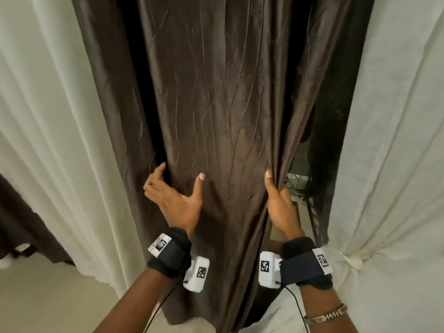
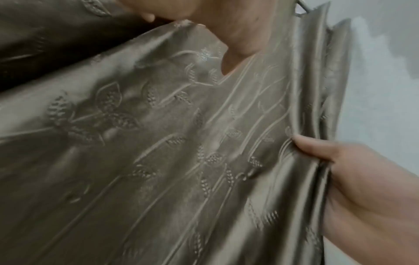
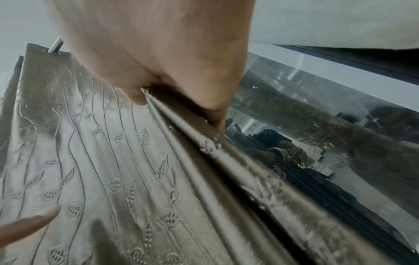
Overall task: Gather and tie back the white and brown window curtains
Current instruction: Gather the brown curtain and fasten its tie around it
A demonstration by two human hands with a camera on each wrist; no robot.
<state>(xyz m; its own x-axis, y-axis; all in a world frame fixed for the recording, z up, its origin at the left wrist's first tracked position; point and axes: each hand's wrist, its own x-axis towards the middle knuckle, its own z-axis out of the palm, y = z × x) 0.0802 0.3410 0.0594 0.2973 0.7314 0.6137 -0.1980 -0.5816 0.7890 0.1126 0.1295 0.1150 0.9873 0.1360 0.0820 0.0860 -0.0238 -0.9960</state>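
The brown leaf-embossed curtain hangs straight in front of me between two white curtains, one on the left and one on the right. My left hand holds its left fold, fingers curled behind the cloth and thumb spread on the front. My right hand grips the curtain's bunched right edge, thumb in front; the right wrist view shows that hand closed on several pleats. From the left wrist, the right hand is seen clutching the same pleats.
Dark window glass shows in the gap right of the brown curtain. The right white curtain is pinched into a gather low down. More brown cloth hangs at lower left over pale floor. A metal rod carries the curtain's top.
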